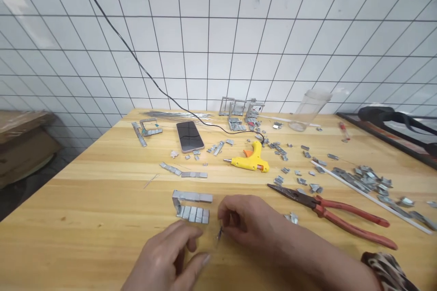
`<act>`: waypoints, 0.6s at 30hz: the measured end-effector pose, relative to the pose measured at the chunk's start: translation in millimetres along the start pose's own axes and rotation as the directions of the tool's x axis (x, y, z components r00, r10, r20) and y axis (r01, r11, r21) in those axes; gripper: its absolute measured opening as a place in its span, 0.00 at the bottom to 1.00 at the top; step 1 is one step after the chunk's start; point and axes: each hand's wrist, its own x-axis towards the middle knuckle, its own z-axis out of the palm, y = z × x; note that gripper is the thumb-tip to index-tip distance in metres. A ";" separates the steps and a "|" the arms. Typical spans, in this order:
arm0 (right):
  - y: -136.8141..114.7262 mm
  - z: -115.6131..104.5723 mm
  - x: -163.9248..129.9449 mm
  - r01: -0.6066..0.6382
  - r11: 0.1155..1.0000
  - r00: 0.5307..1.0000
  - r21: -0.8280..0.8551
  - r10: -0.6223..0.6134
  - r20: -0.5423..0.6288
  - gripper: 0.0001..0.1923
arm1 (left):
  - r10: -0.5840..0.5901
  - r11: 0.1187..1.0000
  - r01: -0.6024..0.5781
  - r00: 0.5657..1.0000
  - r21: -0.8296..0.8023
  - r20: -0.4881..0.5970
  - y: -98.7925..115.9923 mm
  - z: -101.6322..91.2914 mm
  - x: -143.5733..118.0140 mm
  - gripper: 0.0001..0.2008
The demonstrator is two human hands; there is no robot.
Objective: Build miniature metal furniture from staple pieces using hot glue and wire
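My right hand (251, 223) pinches a small, dark bluish piece (219, 233) between thumb and fingertips. The piece is blurred and its kind does not show. Opposite it, my left hand (170, 254) hovers low over the wood with thumb and fingers apart, holding nothing. Just beyond my left fingertips lies a C-shaped frame of silver metal segments (193, 197), and neither hand is touching it. Past the frame rest two short strips of linked silver segments (194, 175). Long-nose pliers with red handles (319, 207) lie to the right of my right hand.
A yellow glue gun (251, 160) lies mid-table, its black cord running to the left. Behind are a phone (190, 136), thin metal rods (177, 115), small standing frames (237, 113) and a clear jar (309, 110). Metal bits (368, 179) and a white strip (372, 197) lie right.
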 end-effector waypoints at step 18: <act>-14.2 4.2 -13.2 0.172 0.980 0.984 0.103 -0.167 -0.059 0.12 | -0.409 0.351 0.594 0.792 -0.723 0.452 8.3 16.7 11.2 0.09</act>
